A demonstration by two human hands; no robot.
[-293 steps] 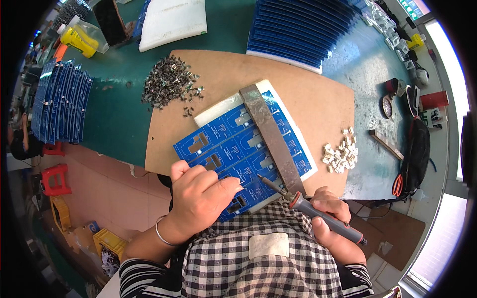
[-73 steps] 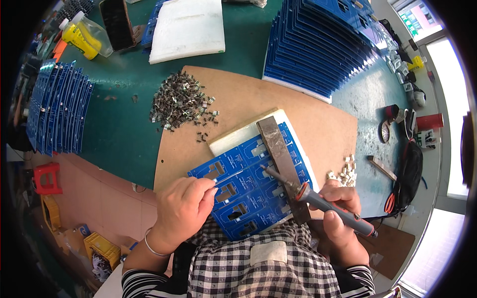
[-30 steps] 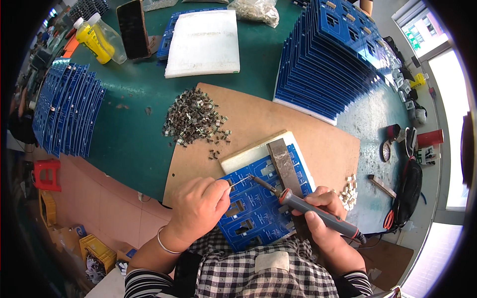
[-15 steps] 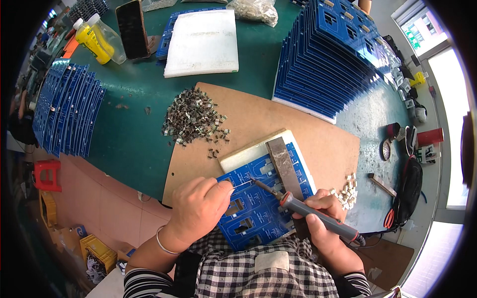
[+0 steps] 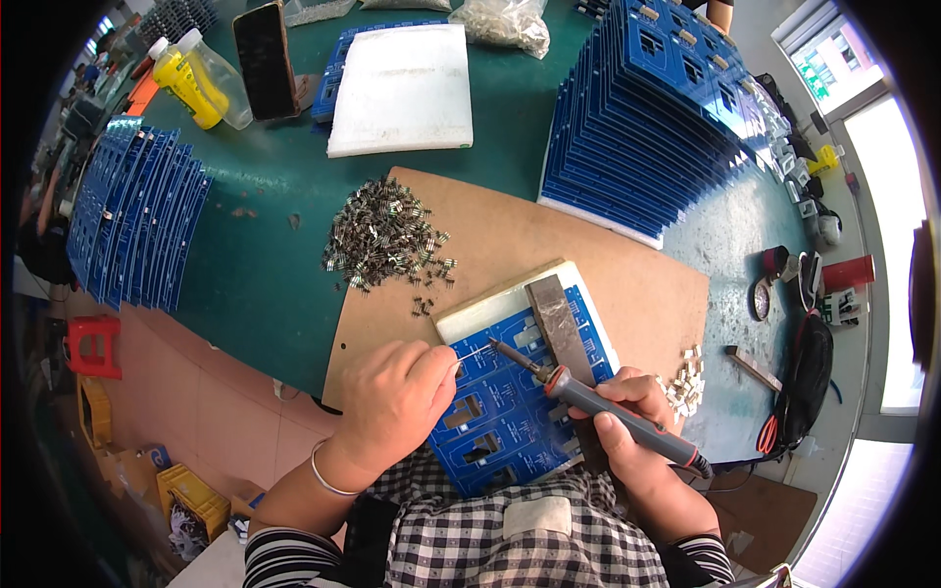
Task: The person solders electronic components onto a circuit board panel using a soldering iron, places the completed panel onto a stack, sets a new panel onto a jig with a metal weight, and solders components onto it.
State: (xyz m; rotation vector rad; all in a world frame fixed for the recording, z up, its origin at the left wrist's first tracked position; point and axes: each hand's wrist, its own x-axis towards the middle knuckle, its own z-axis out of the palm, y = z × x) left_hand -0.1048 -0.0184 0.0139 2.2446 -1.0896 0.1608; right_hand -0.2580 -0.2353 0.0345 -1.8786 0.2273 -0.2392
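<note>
My right hand [image 5: 627, 416] grips a grey and red soldering iron [image 5: 627, 421], its tip slanting up and left over a blue circuit board [image 5: 510, 426]. Pinched in my left hand [image 5: 400, 397] is a thin strand of solder wire [image 5: 475, 353], whose end reaches close to the iron's tip. Whether wire and tip touch is too fine to make out. The board lies tilted on a pale foam pad [image 5: 480, 312], near edge at my lap. Across its right part lies a dark metal bar [image 5: 561, 323]; my right hand and the iron cover part of the board.
A heap of small pronged parts [image 5: 382, 235] and loose white connectors [image 5: 686, 382] flank the brown sheet [image 5: 642, 289]. Stacked blue boards stand at the back right [image 5: 627, 137] and left [image 5: 132, 220]. White foam [image 5: 400, 93], a phone [image 5: 265, 64] and bottles [image 5: 186, 83] are farther back.
The iron's tip has shifted slightly up and left over the board. My left hand stays nearly in place, still pinching the wire.
</note>
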